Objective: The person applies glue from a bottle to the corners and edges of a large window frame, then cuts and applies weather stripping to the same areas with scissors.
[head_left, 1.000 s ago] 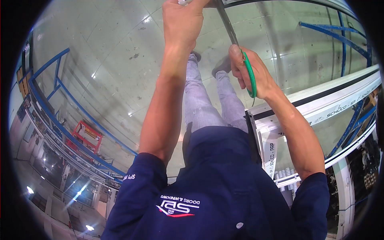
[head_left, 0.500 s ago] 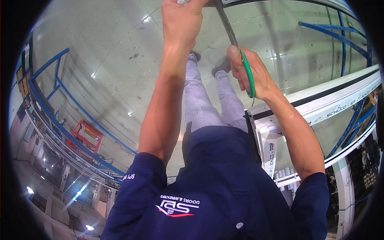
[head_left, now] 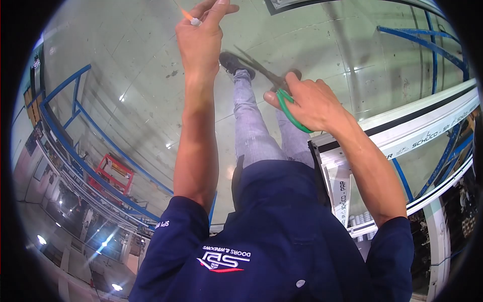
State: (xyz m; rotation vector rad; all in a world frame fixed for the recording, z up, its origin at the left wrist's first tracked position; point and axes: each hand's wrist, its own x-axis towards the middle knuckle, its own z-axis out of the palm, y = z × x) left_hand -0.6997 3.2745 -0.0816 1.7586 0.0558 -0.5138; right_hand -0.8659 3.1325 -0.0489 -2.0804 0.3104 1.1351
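My left hand [head_left: 201,48] is near the top, left of the middle, closed round a small item with a white part [head_left: 195,21] and an orange tip; most of it is hidden by the fingers. Right of the middle, my right hand [head_left: 312,103] grips green-handled scissors [head_left: 292,113]. Their dark blades point up and left over the floor, spread a little apart, and touch nothing. A wide gap separates the two hands.
White frame profiles [head_left: 427,133] with printed lettering lie at the right, beside my right forearm. Blue metal racks [head_left: 435,50] stand at the right and left. A red cart [head_left: 113,173] is at the left. A dark-edged panel [head_left: 297,4] shows at the top.
My left hand has moved left and slightly down, away from the scissors. The scissors have swung to point further left, their blades now apart. One foot has shifted left.
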